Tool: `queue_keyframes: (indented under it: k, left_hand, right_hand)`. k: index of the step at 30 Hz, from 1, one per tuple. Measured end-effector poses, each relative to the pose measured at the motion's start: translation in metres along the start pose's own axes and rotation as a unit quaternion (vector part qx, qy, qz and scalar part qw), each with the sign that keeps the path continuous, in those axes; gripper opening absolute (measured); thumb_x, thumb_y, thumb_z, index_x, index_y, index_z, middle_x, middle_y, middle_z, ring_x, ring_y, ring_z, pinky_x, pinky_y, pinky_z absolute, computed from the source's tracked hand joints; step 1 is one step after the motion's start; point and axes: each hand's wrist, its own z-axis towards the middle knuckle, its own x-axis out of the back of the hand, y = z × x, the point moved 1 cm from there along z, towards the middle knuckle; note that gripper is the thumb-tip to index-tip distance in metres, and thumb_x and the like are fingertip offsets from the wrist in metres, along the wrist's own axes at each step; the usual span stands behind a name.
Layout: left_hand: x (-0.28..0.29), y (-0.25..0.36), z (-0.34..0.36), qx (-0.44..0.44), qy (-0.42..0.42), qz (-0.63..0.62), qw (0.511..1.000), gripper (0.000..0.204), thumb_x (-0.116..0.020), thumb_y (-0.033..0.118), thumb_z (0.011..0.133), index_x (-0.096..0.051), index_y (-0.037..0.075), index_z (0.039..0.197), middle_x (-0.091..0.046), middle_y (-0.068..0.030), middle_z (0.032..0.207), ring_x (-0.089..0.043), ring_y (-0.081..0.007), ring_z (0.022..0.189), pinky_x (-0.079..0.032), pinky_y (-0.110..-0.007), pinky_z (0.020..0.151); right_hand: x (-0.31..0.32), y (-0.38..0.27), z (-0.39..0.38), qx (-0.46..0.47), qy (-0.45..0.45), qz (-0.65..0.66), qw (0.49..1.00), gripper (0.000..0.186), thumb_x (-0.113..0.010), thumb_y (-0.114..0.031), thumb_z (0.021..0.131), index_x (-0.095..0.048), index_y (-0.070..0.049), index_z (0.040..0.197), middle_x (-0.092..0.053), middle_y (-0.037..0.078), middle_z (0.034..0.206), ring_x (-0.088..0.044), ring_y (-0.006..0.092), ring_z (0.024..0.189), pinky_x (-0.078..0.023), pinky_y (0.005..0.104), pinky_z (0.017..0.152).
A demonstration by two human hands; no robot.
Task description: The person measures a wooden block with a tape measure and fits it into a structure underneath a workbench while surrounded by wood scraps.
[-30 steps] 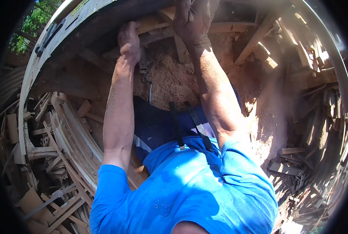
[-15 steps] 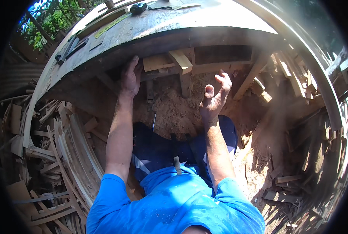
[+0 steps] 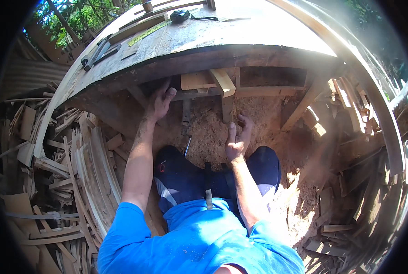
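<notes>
My left hand [image 3: 160,101] is raised by the bench's front board [image 3: 167,66], thumb apart, its fingertips partly in the shadow below the board. Nothing shows in its grasp. Over the sawdust, lower and to the right, my right hand [image 3: 239,138] is held with thumb and fingers apart, also without anything in it. Between and beyond the hands, a pale wood block [image 3: 197,81] and a short curved wood piece [image 3: 223,83] sit under the bench top. A thin metal rod [image 3: 188,145] stands out from the sawdust near my knees.
On the bench top [image 3: 204,37] lie a black tape measure [image 3: 180,16], a yellow measuring strip [image 3: 148,34] and a hammer [image 3: 94,55]. Wood offcuts heap up at the left [image 3: 66,182] and right [image 3: 350,182]. A long curved wooden strip [image 3: 373,86] arches over the right side.
My right hand has come down and slightly left, toward my lap. My left hand has lowered a little and turned. The view has shifted, so the bench appears lower in the picture.
</notes>
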Motion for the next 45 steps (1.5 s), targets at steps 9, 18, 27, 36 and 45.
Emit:
queue_keyframes:
  k: [9, 18, 27, 36, 45]
  left_hand:
    - [0.026, 0.029, -0.022, -0.048, -0.035, -0.024, 0.998, 0.090, -0.055, 0.067, 0.093, -0.044, -0.002, 0.148, -0.050, -0.0269, 0.147, -0.048, -0.0376, 0.138, -0.040, -0.045, 0.112]
    - [0.087, 0.139, 0.075, -0.222, 0.078, 0.161, 0.959, 0.031, -0.057, 0.026, 0.102, -0.070, 0.002, 0.118, -0.071, -0.0130, 0.111, -0.067, -0.0229, 0.104, -0.052, -0.033, 0.089]
    - [0.033, 0.084, 0.253, -0.083, -0.096, 0.557, 0.821, 0.049, -0.042, 0.047, 0.105, -0.049, 0.024, 0.148, -0.040, -0.0057, 0.157, -0.035, -0.0276, 0.147, -0.033, -0.046, 0.119]
    - [0.074, 0.102, 0.237, -0.172, -0.097, 0.286, 0.938, 0.026, -0.064, 0.028, 0.094, -0.068, 0.005, 0.105, -0.056, -0.0141, 0.134, -0.043, -0.0273, 0.139, -0.027, -0.054, 0.118]
    - [0.195, -0.019, 0.268, 0.138, -0.194, 0.438, 0.867, 0.070, -0.059, 0.004, 0.088, -0.036, 0.013, 0.153, -0.040, -0.0113, 0.157, -0.038, -0.0339, 0.145, -0.030, -0.055, 0.116]
  right_hand:
    - [0.062, -0.113, 0.149, 0.370, 0.124, -0.112, 0.914, 0.028, -0.062, -0.009, 0.094, -0.053, 0.002, 0.118, -0.058, 0.024, 0.122, -0.059, 0.0344, 0.112, -0.048, 0.0444, 0.099]
    - [0.011, -0.096, 0.340, 0.395, -0.203, -0.454, 0.772, 0.041, -0.058, -0.034, 0.098, -0.056, -0.019, 0.137, -0.052, 0.012, 0.138, -0.051, 0.0323, 0.128, -0.043, 0.0457, 0.105]
    - [-0.034, -0.059, 0.357, 0.249, -0.388, -0.426, 0.778, 0.063, -0.040, -0.059, 0.101, -0.033, -0.030, 0.156, -0.020, 0.008, 0.167, -0.027, 0.0343, 0.150, -0.028, 0.0519, 0.120]
    - [-0.031, -0.132, 0.354, 0.186, -0.437, -0.460, 0.750, 0.066, -0.053, -0.039, 0.100, -0.030, -0.014, 0.157, -0.028, 0.017, 0.163, -0.029, 0.0363, 0.149, -0.023, 0.0534, 0.120]
    - [-0.093, -0.134, 0.351, 0.144, -0.436, -0.358, 0.813, 0.079, -0.068, -0.035, 0.085, -0.035, -0.020, 0.155, -0.032, 0.019, 0.160, -0.037, 0.0362, 0.144, -0.028, 0.0501, 0.119]
